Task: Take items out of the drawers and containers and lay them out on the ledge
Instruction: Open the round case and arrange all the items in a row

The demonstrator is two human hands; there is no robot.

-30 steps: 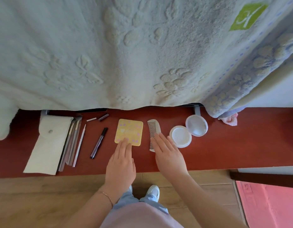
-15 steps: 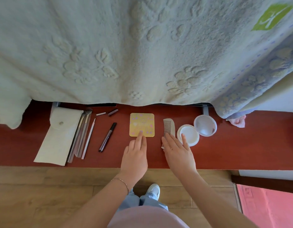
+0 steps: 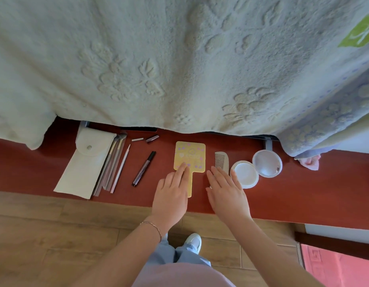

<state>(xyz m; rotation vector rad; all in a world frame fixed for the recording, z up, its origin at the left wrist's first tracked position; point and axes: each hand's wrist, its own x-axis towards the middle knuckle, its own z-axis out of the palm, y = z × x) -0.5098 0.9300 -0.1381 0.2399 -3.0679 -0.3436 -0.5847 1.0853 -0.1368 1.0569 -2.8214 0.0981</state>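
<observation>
On the red ledge (image 3: 303,195) lie a yellow hand mirror (image 3: 189,156), a pale comb (image 3: 221,161), an open white round compact (image 3: 256,169), a dark pen-like tube (image 3: 143,168), a white pouch (image 3: 84,166) and slim brushes (image 3: 113,164). My left hand (image 3: 172,194) lies flat, straight fingertips touching the mirror's lower edge beside its handle. My right hand (image 3: 226,187) lies flat with straight fingers over the comb's near end, next to the compact.
A pale blanket (image 3: 179,63) hangs over the bed and covers the ledge's back. Two small caps (image 3: 145,139) lie near it. A pink cloth (image 3: 310,162) sits at the right. Wooden floor (image 3: 55,235) and a pink rug (image 3: 341,264) lie below.
The view has drifted left, so everything sits further right. Both hands have slid back toward me, uncovering the mirror's handle and more of the comb.
</observation>
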